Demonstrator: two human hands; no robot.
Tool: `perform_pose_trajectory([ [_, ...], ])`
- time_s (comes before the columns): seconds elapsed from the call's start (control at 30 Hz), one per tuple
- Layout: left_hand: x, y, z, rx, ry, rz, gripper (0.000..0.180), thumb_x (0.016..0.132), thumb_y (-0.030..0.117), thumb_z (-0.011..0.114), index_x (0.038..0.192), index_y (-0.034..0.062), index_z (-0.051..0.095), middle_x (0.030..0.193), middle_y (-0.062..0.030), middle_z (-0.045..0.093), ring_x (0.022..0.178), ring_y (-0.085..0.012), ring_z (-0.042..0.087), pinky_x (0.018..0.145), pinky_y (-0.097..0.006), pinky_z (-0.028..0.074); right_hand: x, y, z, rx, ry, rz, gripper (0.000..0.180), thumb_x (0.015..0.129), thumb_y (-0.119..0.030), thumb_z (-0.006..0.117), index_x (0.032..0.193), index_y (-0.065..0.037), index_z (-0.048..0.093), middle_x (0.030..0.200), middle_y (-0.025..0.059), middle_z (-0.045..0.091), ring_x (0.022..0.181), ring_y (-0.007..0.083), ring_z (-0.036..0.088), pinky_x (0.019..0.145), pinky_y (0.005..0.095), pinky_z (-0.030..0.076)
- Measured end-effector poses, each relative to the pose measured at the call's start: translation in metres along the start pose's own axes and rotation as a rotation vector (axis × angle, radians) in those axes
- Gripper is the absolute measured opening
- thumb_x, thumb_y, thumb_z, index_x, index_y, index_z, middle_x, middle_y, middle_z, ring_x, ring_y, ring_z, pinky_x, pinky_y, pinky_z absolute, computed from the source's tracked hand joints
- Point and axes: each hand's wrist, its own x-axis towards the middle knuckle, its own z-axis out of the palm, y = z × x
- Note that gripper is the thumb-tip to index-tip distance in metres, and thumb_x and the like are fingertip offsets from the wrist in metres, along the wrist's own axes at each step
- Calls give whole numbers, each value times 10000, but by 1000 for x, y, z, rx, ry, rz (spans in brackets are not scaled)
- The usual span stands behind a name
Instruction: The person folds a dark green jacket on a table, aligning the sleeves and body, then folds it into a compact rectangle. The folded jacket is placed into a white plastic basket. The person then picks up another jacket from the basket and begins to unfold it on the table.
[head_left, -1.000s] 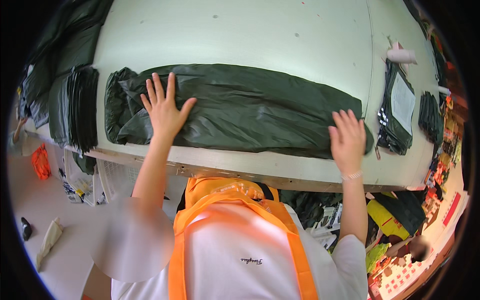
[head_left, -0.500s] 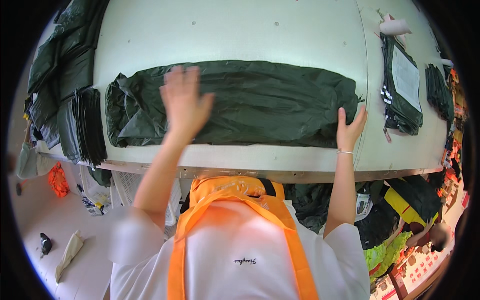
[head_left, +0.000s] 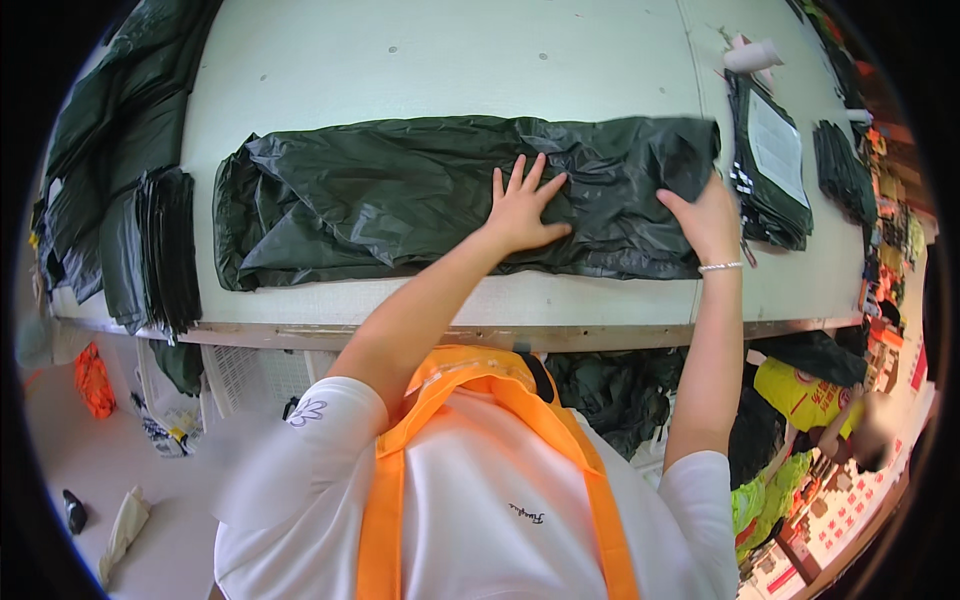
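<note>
A long folded piece of dark green, shiny fabric (head_left: 390,205) lies crosswise on the pale worktable (head_left: 450,90), wrinkled along its length. My left hand (head_left: 525,212) presses flat on it right of the middle, fingers spread and holding nothing. At the fabric's right end is my right hand (head_left: 708,218), wearing a thin bracelet. Its thumb lies on top, while the other fingers curl around the end edge and are mostly hidden. The upper right corner of the fabric stands slightly raised and blurred.
On the left lie a large dark fabric pile (head_left: 120,110) and a folded dark stack (head_left: 165,250). To the right, a dark bundle (head_left: 770,215) carries a white sheet (head_left: 775,145), beside a white roll (head_left: 752,56). White baskets (head_left: 255,375) stand below the table edge; another person (head_left: 845,420) is at lower right.
My left hand has moved right across the fabric and now rests on it. My right hand has shifted slightly up, its fingers now around the fabric's end. The view has turned slightly.
</note>
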Motion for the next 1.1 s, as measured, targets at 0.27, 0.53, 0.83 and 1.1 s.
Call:
perform_pose_trajectory([
  [0.27, -21, -54, -95, -1790, -267, -278, 802, 869, 683, 371, 1408, 89, 349, 1332, -122, 481, 1214, -242, 453, 1026, -387, 316, -43, -211, 77, -104, -334, -230, 704, 761, -79, 570, 1305, 226, 242, 783, 197, 667, 719, 308, 672, 629, 374, 545],
  [0.53, -12, -115, -68, -1831, 3, -806, 273, 780, 236, 516, 861, 10, 648, 783, -121, 667, 666, -262, 613, 677, -363, 510, -6, -157, 109, 806, -291, -273, 254, 910, -87, 546, 1140, -3, 615, 908, 88, 693, 826, 103, 645, 774, 259, 514],
  [0.83, -33, -91, -89, -1949, -4, -853, 450, 732, 320, 611, 1085, 41, 629, 1028, -120, 662, 892, -290, 618, 839, -388, 491, 17, -134, 199, -173, 111, -486, 454, 934, -213, 438, 1364, -72, 408, 1452, 79, 353, 1374, 233, 254, 1118, 473, 169],
  [1.1, -32, -121, -74, -1730, 4, -1057, 349, 609, 205, 573, 865, -19, 648, 822, -155, 667, 663, -291, 607, 655, -376, 528, 65, -118, 158, 760, -63, -215, 295, 933, -201, 503, 1165, -38, 583, 1123, 67, 638, 1064, 165, 572, 953, 343, 392],
])
